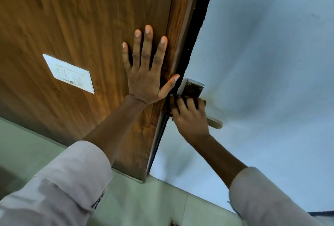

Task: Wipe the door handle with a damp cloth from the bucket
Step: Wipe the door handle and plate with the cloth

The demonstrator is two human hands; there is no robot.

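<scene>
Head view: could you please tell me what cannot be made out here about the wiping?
- Cloth: mostly covered by the right hand; dampness unreadable.
- Door handle: only its end and the plate show; the hand hides the rest.
- Bucket: outside the frame.
- Switch plate: markings too blurred.
</scene>
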